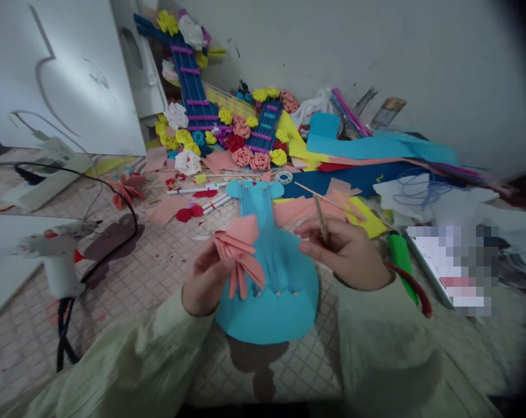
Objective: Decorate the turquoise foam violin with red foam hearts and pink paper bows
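My left hand [206,273] is closed on a salmon-pink paper flower [241,255] with folded petals, pinched at its left side. It is held over a blue paper guitar shape [267,319] lying on the table. Along the guitar's neck run thin strings, with small pegs at the top and bottom. My right hand [345,255] is raised to the right of the guitar, fingers curled around a thin wooden stick [321,217] pointing upward. The tip of the thumb is apart from the index finger. A gap separates my right hand from the flower.
A white glue gun [58,255] with a black cable stands left. Behind are paper guitars [193,87] with paper flowers, pink paper scraps [162,210] and blue paper strips [385,145]. To the right lie red-handled scissors [413,287], a green tube [400,261] and a phone [446,267].
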Motion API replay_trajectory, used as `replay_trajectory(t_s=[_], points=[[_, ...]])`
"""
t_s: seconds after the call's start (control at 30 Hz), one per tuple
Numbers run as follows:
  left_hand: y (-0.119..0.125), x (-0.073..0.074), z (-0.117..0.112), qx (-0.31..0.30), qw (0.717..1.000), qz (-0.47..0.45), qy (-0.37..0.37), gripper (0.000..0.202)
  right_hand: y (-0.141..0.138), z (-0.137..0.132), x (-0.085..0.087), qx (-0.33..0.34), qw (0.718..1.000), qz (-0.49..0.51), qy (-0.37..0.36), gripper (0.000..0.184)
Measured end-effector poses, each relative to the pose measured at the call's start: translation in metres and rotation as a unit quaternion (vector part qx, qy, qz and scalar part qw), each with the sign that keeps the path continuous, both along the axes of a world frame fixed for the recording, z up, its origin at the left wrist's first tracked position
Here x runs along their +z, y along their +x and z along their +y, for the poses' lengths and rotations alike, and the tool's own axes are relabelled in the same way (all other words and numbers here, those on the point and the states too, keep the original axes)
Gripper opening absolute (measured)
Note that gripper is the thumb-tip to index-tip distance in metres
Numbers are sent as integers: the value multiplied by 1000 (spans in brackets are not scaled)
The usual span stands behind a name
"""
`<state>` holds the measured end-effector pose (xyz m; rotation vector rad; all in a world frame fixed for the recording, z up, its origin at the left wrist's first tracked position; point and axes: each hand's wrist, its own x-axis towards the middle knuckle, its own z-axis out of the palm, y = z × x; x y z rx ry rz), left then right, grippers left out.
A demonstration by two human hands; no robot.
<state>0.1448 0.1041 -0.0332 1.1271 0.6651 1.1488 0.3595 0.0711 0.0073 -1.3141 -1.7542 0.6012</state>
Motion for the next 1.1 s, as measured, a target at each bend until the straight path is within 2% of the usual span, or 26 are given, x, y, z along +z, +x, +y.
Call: replay_trajectory(t_s=[0.07, 0.13, 0.2, 0.37, 0.5, 0.67, 0.93, 1.1], points=[[3, -2, -9, -97, 995, -8, 3, 21, -7, -2, 1, 46, 998, 29, -18, 17], [6, -3, -15, -152, 988, -6, 11, 23, -17, -3, 1, 95, 994, 51, -32, 14], [8, -3, -17, -156, 987, 1, 29, 24, -24, -4, 0, 113, 990, 66, -48, 18], [10, 0, -12, -177, 982, -8, 63, 22, -31, -5, -3, 95, 988, 57, -104, 23], [11, -1, -11, -129, 989, 57, 42, 11, -35, -7, -6, 99, 983, 52, -144, 25], [10, -4, -10, -80, 994, 58, 38, 9, -36, -8, -9, 89, 985, 64, -137, 19], [8, 0, -10, -78, 994, 82, 14, 12, -36, -6, -17, 40, 985, 111, -125, 18], [8, 4, -8, -85, 989, 109, 52, 14, -38, -7, -18, 61, 983, 96, -141, 19]])
